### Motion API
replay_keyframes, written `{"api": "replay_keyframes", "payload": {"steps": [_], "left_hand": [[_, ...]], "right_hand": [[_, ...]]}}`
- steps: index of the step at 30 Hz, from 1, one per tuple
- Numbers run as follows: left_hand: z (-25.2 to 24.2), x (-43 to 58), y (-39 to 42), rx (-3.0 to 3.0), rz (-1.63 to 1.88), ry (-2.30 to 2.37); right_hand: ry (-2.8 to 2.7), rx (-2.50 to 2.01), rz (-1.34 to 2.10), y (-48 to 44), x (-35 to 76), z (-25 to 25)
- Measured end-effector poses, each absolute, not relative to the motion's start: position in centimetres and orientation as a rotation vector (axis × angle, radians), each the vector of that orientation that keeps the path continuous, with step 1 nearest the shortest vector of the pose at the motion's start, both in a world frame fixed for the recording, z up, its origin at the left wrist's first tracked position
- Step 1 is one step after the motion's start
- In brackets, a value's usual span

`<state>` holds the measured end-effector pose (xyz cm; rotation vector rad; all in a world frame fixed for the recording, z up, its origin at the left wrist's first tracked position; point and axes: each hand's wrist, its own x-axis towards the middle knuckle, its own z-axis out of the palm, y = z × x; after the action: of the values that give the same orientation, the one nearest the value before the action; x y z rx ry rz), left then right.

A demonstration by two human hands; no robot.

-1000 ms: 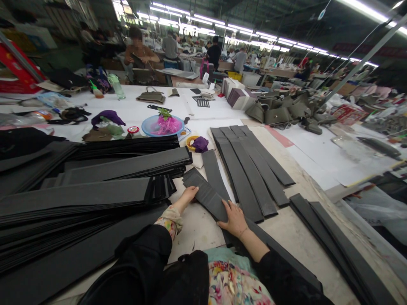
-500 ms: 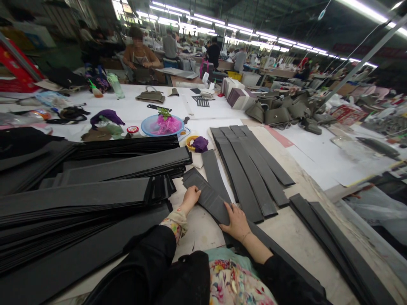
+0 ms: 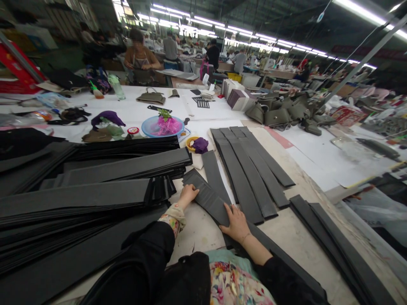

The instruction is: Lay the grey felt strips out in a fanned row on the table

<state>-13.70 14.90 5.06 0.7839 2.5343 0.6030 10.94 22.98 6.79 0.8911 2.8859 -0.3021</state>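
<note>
Head view: a short dark grey strip of leather-like sheet is lying diagonally on a pale work table, and both hands are placed on it. The left hand is lightly curled, with its fingertips at the strip's near edge, and no firm grip can be made out. The right hand is laid open on the strip's lower end, its fingers spread and nothing grasped. One further strip is lying just beyond, touching the first. Four long strips are fanned side by side to the right, and two more are lying beyond them. Large piles of black strips are heaped to the left, too many to be counted. Farther up the table, one blue plastic basin is holding pink and green material, and one small yellow-rimmed dish is holding purple cloth. One olive handbag is standing on the white-covered table beyond, and a cluster of olive handbags is heaped to the right.
</note>
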Motion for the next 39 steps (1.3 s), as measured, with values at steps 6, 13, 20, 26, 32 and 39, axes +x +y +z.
{"api": "replay_keyframes", "payload": {"steps": [6,13,20,26,32,39], "left_hand": [[5.1,-13.6,14.8,0.883,0.591,2.542],[5.1,-14.8,14.9,0.863,0.563,2.587],[5.0,-15.9,15.3,0.856,0.59,2.604],[4.7,-16.1,15.6,0.774,0.635,2.607],[4.7,-17.3,16.0,0.637,0.701,2.614],[5.1,-20.0,16.5,0.486,0.886,2.411]], "right_hand": [[2.882,0.903,-0.296,23.0,10.8,6.5],[2.876,0.907,-0.317,22.7,8.7,7.3],[2.84,0.942,-0.313,22.7,7.1,7.7],[2.839,0.938,-0.317,22.9,6.7,7.5],[2.807,0.955,-0.392,23.0,6.8,7.1],[2.801,0.985,-0.517,23.2,7.1,6.6]]}}
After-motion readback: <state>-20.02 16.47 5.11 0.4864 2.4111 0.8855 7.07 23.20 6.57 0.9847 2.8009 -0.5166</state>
